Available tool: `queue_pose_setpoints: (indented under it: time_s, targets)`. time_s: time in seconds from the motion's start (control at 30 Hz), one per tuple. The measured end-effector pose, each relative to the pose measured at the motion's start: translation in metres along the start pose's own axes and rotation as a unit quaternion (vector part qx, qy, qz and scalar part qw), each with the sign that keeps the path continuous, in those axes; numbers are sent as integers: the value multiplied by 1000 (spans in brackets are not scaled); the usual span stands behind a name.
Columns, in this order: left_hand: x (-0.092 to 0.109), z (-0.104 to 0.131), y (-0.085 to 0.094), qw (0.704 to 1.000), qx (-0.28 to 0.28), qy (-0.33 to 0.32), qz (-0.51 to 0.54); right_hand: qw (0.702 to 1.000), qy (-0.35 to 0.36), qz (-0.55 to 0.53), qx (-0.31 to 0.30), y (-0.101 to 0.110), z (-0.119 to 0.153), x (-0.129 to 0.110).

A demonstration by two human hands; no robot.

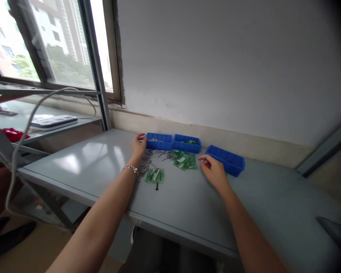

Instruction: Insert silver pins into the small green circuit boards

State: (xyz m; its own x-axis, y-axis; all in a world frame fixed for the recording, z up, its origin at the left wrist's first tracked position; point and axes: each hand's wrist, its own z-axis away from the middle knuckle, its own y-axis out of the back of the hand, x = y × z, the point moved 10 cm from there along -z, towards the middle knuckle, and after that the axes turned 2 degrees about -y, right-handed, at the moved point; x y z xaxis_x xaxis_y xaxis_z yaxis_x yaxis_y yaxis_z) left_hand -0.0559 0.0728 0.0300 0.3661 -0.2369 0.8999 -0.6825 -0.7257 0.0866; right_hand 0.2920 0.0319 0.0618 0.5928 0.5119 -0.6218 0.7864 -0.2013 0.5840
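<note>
My left hand [139, 145] is at the left end of a blue bin [159, 146] that contains small metal pieces; its fingers are slightly apart. Whether it touches the bin is unclear. Beside the left end of another blue bin [227, 163], my right hand [213, 170] has its fingers curled together in a pinch, and what they hold, if anything, is too small to make out. Between the hands lie green packets [184, 160] and loose thin metal pins [146, 167]. Nearer me are a single green packet [155, 176] and a black screw [157, 186].
A middle blue bin [187, 145] holds green packets. The grey table [179, 204] meets a wall behind. At left stand a metal rack post [99, 76], a hanging white cable [15, 159] and a shelf with a white device [55, 122]. Another person's leg [0, 182] shows at far left.
</note>
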Motion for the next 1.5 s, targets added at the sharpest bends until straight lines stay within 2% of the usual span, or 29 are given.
queue_pose_setpoints:
  time_s: [0.13, 0.27, 0.5, 0.63, 0.8, 0.9, 1.13, 1.5]
  targets:
    - [2, 0, 3, 1000, 10, 4, -5, 1000, -2, -2, 3, 0, 0, 1]
    - [2, 0, 3, 999, 20, 11, 37, 1000, -3, -1, -1, -1, 0, 0]
    - [0, 1, -2, 995, 0, 22, 97, 1000, -6, -3, 0, -1, 0, 0]
    - [-6, 3, 0, 988, 6, 71, 133, 1000, -4, -6, -1, -1, 1, 1]
    - [-15, 8, -9, 963, -35, 158, 215, 1000, -5, -4, -4, -1, 1, 3]
    - [-17, 11, -12, 953, -42, 183, 237, 1000, -6, -4, -2, -2, 1, 4]
    - [-15, 12, -13, 957, -42, 180, 222, 1000, -15, -4, -8, -3, 0, 6]
    - [-14, 12, -4, 981, -20, 151, 117, 1000, -16, 7, -18, -6, 1, 5]
